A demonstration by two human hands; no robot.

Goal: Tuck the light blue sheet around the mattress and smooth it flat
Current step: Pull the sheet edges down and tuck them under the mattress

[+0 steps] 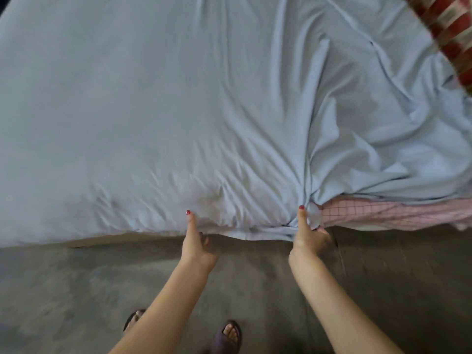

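Observation:
The light blue sheet covers most of the mattress, smooth on the left and heavily creased on the right. At the near edge, my left hand grips the sheet's hem, thumb on top and fingers curled under it. My right hand pinches a gathered bunch of the sheet, with folds fanning out from it. To the right of that hand the mattress shows its pink checked cover, bare along the near edge.
A red patterned pillow or cushion lies at the far right corner of the bed. Grey concrete floor runs along the near side, where my sandalled feet stand.

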